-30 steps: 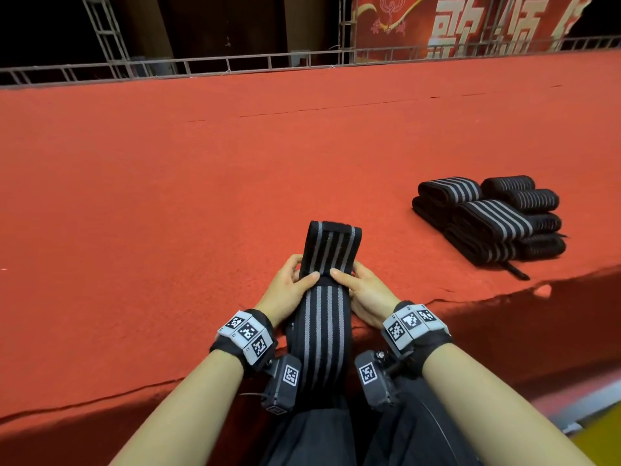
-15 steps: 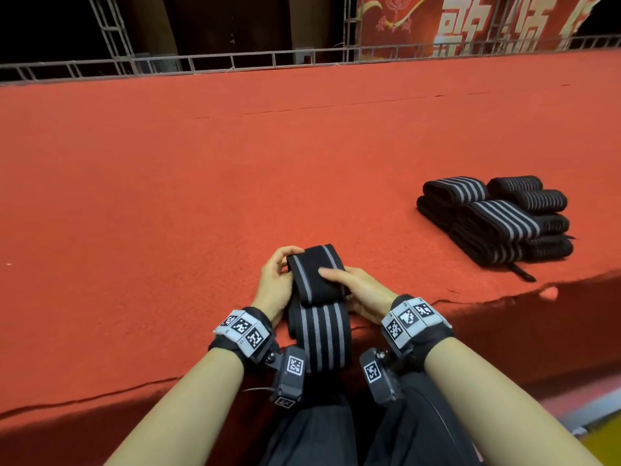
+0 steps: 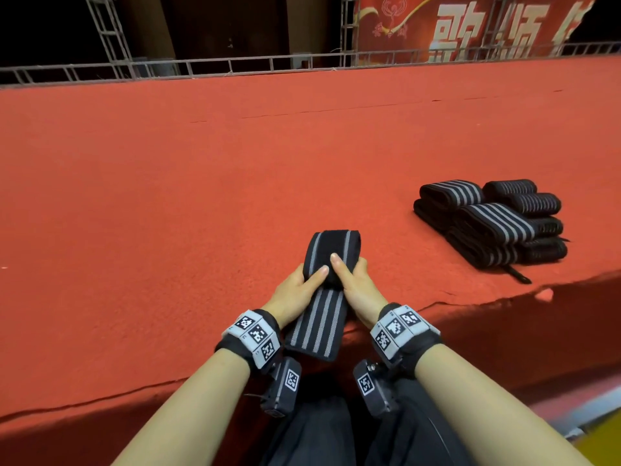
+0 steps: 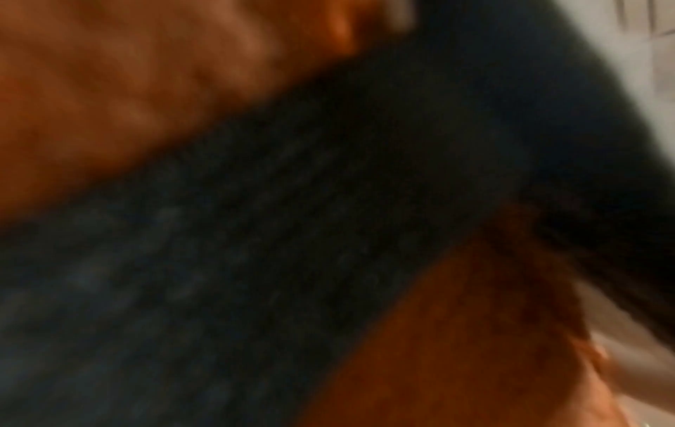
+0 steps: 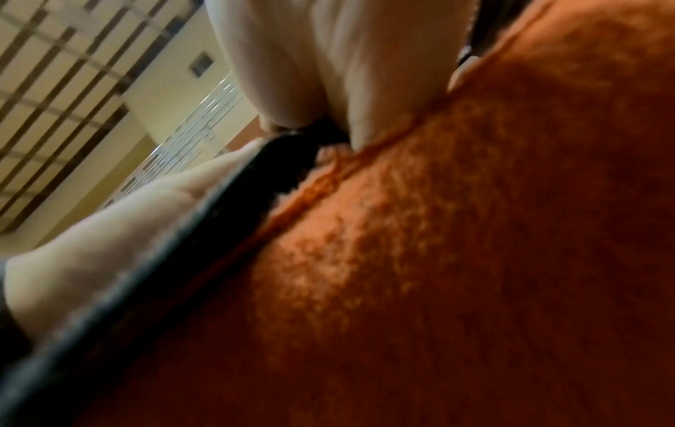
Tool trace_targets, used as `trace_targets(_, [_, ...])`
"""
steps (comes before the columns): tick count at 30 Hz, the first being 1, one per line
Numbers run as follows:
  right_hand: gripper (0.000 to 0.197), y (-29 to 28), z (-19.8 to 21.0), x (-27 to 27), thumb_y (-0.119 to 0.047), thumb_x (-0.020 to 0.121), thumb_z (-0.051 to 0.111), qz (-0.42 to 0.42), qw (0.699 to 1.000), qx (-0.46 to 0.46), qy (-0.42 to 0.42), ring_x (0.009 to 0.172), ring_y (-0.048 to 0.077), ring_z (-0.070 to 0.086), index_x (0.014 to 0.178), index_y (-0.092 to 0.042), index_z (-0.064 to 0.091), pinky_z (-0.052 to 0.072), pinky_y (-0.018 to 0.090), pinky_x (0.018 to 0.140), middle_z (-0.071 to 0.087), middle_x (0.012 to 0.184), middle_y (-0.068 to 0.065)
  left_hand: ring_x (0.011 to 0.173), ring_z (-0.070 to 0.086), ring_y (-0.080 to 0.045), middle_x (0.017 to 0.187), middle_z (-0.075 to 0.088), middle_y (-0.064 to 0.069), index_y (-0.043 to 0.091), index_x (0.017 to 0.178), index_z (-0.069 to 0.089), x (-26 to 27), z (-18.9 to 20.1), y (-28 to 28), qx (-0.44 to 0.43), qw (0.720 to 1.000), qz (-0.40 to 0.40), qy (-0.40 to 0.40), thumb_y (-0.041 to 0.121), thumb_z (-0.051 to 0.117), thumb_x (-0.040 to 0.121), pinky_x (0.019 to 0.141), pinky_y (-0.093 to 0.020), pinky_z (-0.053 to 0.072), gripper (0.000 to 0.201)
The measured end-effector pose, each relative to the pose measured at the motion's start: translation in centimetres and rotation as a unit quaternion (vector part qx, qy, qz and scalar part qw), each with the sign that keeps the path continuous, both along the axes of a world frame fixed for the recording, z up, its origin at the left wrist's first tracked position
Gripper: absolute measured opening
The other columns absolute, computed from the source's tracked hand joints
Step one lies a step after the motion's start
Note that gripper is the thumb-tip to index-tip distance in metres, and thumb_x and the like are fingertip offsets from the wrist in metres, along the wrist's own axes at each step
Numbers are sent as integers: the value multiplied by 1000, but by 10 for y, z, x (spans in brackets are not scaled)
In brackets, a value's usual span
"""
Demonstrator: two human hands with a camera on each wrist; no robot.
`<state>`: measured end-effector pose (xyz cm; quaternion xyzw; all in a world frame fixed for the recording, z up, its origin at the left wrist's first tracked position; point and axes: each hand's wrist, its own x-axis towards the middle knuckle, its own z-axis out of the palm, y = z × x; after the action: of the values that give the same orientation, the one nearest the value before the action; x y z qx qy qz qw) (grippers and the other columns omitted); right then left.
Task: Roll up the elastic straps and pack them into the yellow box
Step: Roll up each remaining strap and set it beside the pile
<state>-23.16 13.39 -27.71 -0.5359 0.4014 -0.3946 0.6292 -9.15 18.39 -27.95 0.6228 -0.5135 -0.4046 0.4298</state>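
A black elastic strap with grey stripes (image 3: 331, 255) lies on the red carpet in front of me, its far end wound into a loose roll. My left hand (image 3: 304, 280) grips the roll's left side, thumb on top. My right hand (image 3: 349, 270) grips the right side, thumb on top too. The flat tail (image 3: 316, 327) runs back toward me and ends at the platform edge. The left wrist view is a blur of dark strap (image 4: 328, 231). In the right wrist view, fingers (image 5: 328, 72) pinch the strap's black edge (image 5: 219, 216). A yellow patch (image 3: 605, 445) shows at the bottom right corner.
A pile of several folded striped straps (image 3: 494, 223) sits on the carpet to my right, near the platform's front edge (image 3: 504, 297). Red carpet (image 3: 201, 196) stretches far ahead and left. A metal railing (image 3: 201, 67) runs along the back.
Both hands have turned the strap's far end over into a roll that has grown thicker. The tail has been drawn up from my lap onto the platform.
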Motion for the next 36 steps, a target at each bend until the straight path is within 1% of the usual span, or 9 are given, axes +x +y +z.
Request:
trace_targets(2, [53, 0, 2, 1, -49, 91, 58, 4, 999, -9, 33, 110, 18, 60, 124, -17, 33, 50, 41, 98, 56, 121, 2, 107, 64, -11, 115, 68, 10, 35, 122, 55, 1, -4, -1, -7, 1000, 2, -13, 84, 47, 72, 99, -43, 47, 71])
trace_targets(6, [83, -1, 0, 1, -63, 70, 73, 10, 1000, 16, 13, 107, 21, 66, 129, -14, 42, 52, 47, 96, 64, 121, 6, 97, 67, -14, 109, 68, -2, 21, 117, 55, -1, 4, 3, -36, 999, 13, 23, 45, 51, 96, 88, -37, 54, 33])
trace_targets(11, [38, 3, 3, -5, -13, 94, 60, 30, 996, 32, -79, 108, 26, 66, 128, -8, 44, 54, 40, 91, 64, 122, 15, 79, 71, -21, 92, 71, -8, 15, 112, 53, -2, 9, 6, -62, 995, 3, 74, 34, 55, 95, 69, -33, 57, 26])
trace_targets(18, [36, 4, -1, -13, 7, 93, 51, 47, 985, 36, -162, 112, 31, 62, 125, -10, 52, 51, 41, 96, 63, 121, 18, 93, 69, -29, 102, 70, -17, 11, 120, 50, -1, 3, 1, -43, 992, 11, 120, 15, 57, 95, 85, -41, 54, 26])
trace_targets(22, [24, 7, 0, -14, 11, 86, 50, 10, 989, 28, -144, 77, 18, 64, 96, -8, 60, 53, 26, 67, 68, 86, 7, 83, 69, -12, 96, 70, -12, 13, 120, 53, 0, 3, -1, -36, 996, 21, 76, 8, 55, 95, 75, -27, 56, 25])
trace_targets(27, [32, 6, 1, -15, 14, 88, 44, -3, 990, 30, -140, 71, 18, 60, 84, -11, 64, 51, 28, 64, 67, 80, 4, 61, 59, -12, 82, 66, -9, 19, 118, 60, -1, 12, 2, 11, 992, 33, 125, 33, 25, 102, 52, -20, 43, 42])
trace_targets(29, [33, 8, 1, -14, 16, 85, 48, 6, 991, 17, -130, 78, 22, 62, 82, -11, 66, 53, 32, 68, 69, 90, 6, 74, 67, -19, 95, 72, -12, 19, 119, 63, -1, 13, 3, 13, 990, 18, 138, 56, 23, 99, 64, -26, 49, 58])
trace_targets(31, [33, 9, 0, -14, 15, 85, 53, 9, 992, 12, -124, 87, 24, 66, 94, -12, 70, 55, 31, 73, 71, 98, 7, 87, 69, -19, 104, 72, -7, 19, 121, 62, -1, 13, 3, -5, 991, 22, 133, 60, 41, 91, 74, -30, 51, 55])
trace_targets(36, [34, 0, -1, -14, -14, 100, 46, -14, 986, 93, -135, 106, 21, 63, 134, -18, 47, 55, 28, 79, 64, 123, 12, 59, 61, -7, 91, 63, -3, 18, 126, 50, 0, 12, 0, -18, 984, 78, 161, 10, 44, 95, 48, -18, 45, 33])
